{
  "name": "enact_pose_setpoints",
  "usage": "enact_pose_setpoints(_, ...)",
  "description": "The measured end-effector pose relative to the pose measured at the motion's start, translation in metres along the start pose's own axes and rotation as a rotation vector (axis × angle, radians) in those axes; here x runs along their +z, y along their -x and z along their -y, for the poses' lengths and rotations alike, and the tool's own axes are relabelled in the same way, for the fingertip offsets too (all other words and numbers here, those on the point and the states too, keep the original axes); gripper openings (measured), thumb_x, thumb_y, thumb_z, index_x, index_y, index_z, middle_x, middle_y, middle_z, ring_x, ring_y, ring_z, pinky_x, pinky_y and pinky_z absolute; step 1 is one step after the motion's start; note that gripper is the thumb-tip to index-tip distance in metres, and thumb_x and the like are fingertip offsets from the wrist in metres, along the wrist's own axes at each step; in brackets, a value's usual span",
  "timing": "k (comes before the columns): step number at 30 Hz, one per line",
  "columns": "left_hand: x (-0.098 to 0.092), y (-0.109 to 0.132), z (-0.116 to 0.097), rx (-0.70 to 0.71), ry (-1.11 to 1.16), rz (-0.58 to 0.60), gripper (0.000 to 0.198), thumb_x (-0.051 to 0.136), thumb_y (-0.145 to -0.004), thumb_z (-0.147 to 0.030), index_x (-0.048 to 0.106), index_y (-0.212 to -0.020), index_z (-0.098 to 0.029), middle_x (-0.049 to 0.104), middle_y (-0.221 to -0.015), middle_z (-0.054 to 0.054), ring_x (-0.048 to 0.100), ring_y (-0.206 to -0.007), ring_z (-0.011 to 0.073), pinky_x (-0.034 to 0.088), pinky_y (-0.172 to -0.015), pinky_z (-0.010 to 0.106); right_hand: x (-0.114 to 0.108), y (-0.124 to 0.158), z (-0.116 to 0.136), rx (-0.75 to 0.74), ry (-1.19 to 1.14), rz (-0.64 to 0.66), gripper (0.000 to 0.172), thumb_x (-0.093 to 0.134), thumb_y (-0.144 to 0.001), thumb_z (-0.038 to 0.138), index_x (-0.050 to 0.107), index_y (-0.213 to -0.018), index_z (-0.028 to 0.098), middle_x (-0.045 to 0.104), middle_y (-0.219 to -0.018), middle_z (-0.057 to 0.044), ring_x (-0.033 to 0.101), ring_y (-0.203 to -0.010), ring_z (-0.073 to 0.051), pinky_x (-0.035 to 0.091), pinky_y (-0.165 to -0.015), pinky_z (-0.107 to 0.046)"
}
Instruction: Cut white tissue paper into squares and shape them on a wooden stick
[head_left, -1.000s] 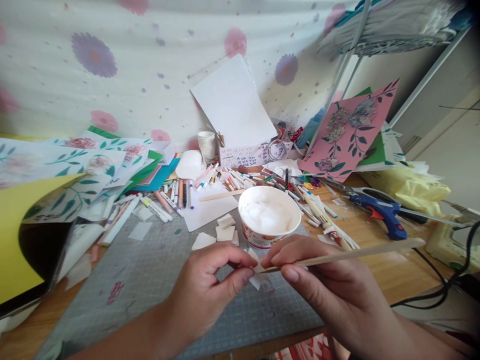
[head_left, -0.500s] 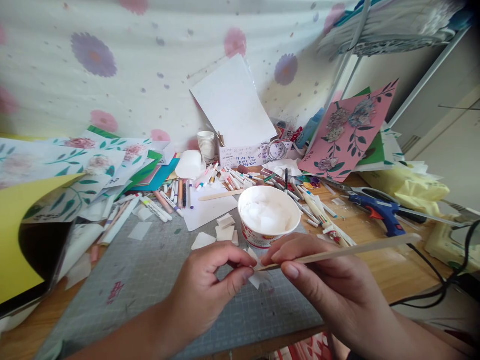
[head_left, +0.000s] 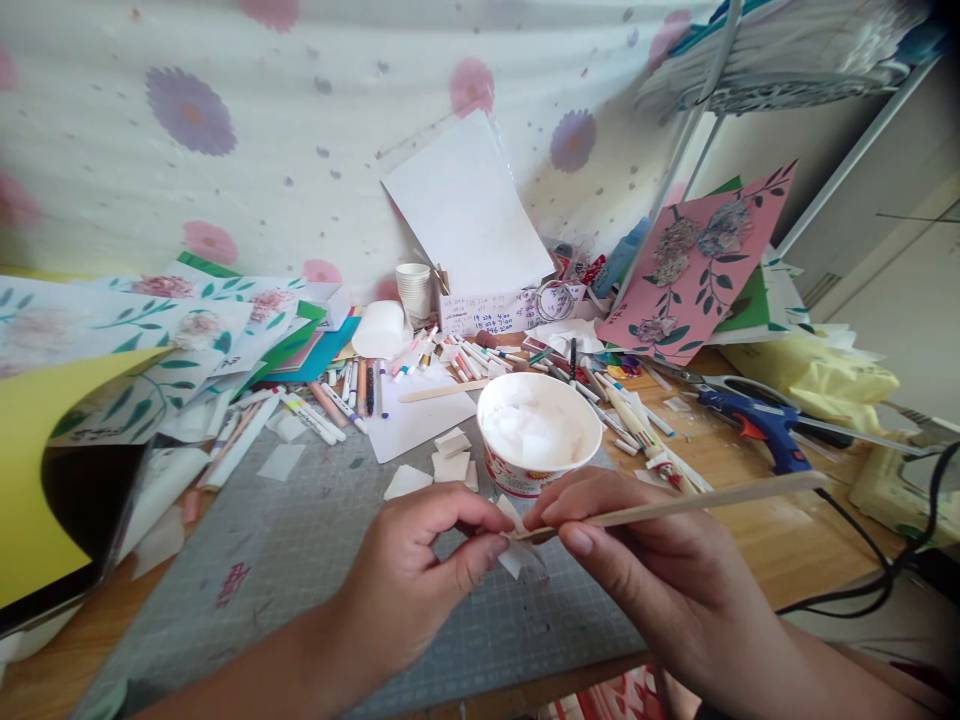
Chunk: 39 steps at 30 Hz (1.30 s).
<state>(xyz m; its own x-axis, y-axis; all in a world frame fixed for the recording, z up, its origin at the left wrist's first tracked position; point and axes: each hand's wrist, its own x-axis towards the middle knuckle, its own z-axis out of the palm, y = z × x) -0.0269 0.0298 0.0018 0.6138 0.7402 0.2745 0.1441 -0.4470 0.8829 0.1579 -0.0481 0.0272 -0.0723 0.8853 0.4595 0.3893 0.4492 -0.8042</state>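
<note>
A flat wooden stick (head_left: 705, 502) is pinched between the thumb and fingers of my right hand (head_left: 660, 565), its long end pointing right. My left hand (head_left: 427, 560) has thumb and forefinger closed at the stick's other end, on a small piece of white paper (head_left: 514, 534) partly hidden by the fingertips. Just beyond my hands stands a white paper bowl (head_left: 538, 478) with a red printed side and white pieces (head_left: 536, 430) inside. Several white paper squares (head_left: 450, 466) lie left of the bowl on the grey cutting mat (head_left: 300, 560).
Markers (head_left: 487, 355) are heaped behind the bowl, with a second wooden stick (head_left: 442, 391) on white paper. To the right lie a blue glue gun (head_left: 757, 425) and scissors (head_left: 739, 385). Floral pictures (head_left: 705, 270) lean at the back right; a yellow sheet (head_left: 45, 470) rises at left.
The stick's far end has shifted slightly left and down in my right hand. My left hand stays pinched at the near end; the bowl has not moved.
</note>
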Motion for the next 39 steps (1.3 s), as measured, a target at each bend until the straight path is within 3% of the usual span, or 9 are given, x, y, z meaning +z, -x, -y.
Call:
enact_pose_setpoints(18, 0.001, -0.001, -0.001, -0.019, -0.004, 0.018, 0.006, 0.063, -0.079, -0.016, 0.068, -0.076, -0.019, 0.068, -0.07, 0.0, 0.062, -0.063, 0.0126, 0.049, -0.062, 0.022, 0.001, -0.001, 0.0, -0.027, 0.037, -0.003, 0.016, 0.055, -0.088, 0.013, 0.064, -0.096, 0.024, 0.071, -0.086, -0.002, 0.068, -0.086, -0.019, 0.055, -0.074, -0.029)
enact_pose_setpoints(22, 0.002, 0.001, 0.002, -0.065, 0.084, 0.032, 0.007, 0.063, -0.079, -0.017, 0.066, -0.085, -0.018, 0.067, -0.075, 0.001, 0.063, -0.069, 0.0148, 0.05, -0.064, 0.024, 0.0, 0.0, -0.001, -0.023, 0.022, -0.016, 0.017, 0.055, -0.088, 0.013, 0.064, -0.096, 0.024, 0.07, -0.085, -0.001, 0.067, -0.086, -0.019, 0.055, -0.076, -0.03)
enact_pose_setpoints(25, 0.004, 0.004, 0.008, -0.081, 0.212, 0.017, 0.021, 0.063, -0.079, -0.016, 0.058, -0.099, -0.023, 0.062, -0.075, -0.002, 0.061, -0.07, 0.0136, 0.05, -0.064, 0.024, 0.0, 0.0, -0.002, -0.002, 0.012, -0.033, 0.015, 0.055, -0.089, 0.014, 0.065, -0.094, 0.024, 0.07, -0.085, -0.001, 0.067, -0.085, -0.019, 0.054, -0.075, -0.03)
enact_pose_setpoints(28, 0.006, 0.005, 0.011, -0.02, 0.284, 0.011, 0.025, 0.061, -0.081, -0.012, 0.052, -0.098, -0.027, 0.058, -0.074, -0.006, 0.058, -0.068, 0.011, 0.049, -0.063, 0.022, 0.002, 0.0, -0.003, 0.034, -0.036, -0.046, 0.013, 0.055, -0.09, 0.017, 0.065, -0.091, 0.023, 0.07, -0.084, -0.002, 0.067, -0.08, -0.019, 0.054, -0.073, -0.031)
enact_pose_setpoints(34, 0.002, 0.004, 0.009, 0.22, 0.064, 0.014, 0.016, 0.062, -0.081, -0.008, 0.059, -0.086, -0.024, 0.06, -0.074, -0.004, 0.057, -0.067, 0.0094, 0.045, -0.063, 0.019, 0.006, 0.0, -0.006, 0.152, -0.249, -0.049, 0.013, 0.054, -0.092, 0.022, 0.066, -0.091, 0.024, 0.069, -0.08, -0.001, 0.068, -0.073, -0.017, 0.055, -0.065, -0.027)
enact_pose_setpoints(39, 0.0, 0.0, 0.005, 0.277, 0.037, 0.028, 0.013, 0.06, -0.082, -0.007, 0.061, -0.08, -0.02, 0.06, -0.069, -0.003, 0.056, -0.063, 0.0097, 0.044, -0.06, 0.019, 0.005, -0.004, -0.011, 0.192, -0.292, -0.083, 0.011, 0.057, -0.09, 0.025, 0.067, -0.091, 0.025, 0.07, -0.076, 0.0, 0.069, -0.072, -0.016, 0.056, -0.065, -0.025)
